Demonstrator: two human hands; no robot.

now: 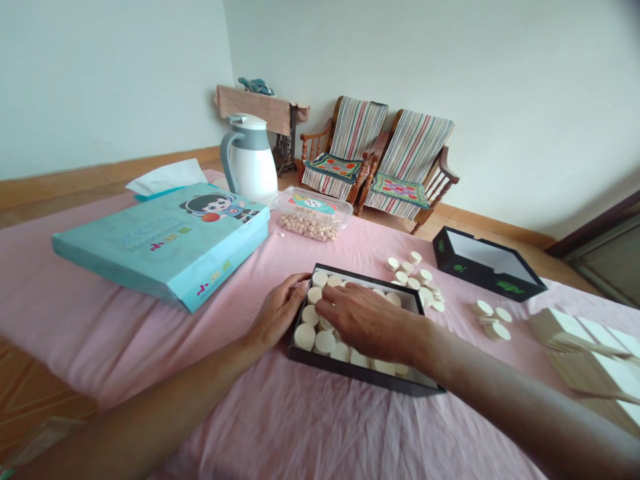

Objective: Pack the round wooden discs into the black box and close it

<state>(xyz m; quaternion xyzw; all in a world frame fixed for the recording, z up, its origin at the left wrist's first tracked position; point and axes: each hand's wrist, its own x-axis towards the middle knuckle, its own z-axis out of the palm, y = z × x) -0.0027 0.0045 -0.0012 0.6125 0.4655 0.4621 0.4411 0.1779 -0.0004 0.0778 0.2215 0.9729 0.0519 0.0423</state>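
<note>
A shallow black box (345, 371) lies on the cloth with several rows of thick white round pieces (325, 343) standing in it. My left hand (281, 308) grips the box's left wall, thumb along the rim. Over the box reaches my right hand (367, 319), its fingers bent together and pointing down among the pieces at the left side. Its fingertips touch the pieces there; what is between them is hidden. The hand also covers the middle of the box.
Loose white pieces (424, 276) lie behind the box, others (497, 331) to its right. A black lid (493, 283), stacked wooden-looking slats (607, 373), a turquoise box (150, 233), a white jug (253, 167) and a clear tub (310, 227) stand on the pink cloth (260, 413).
</note>
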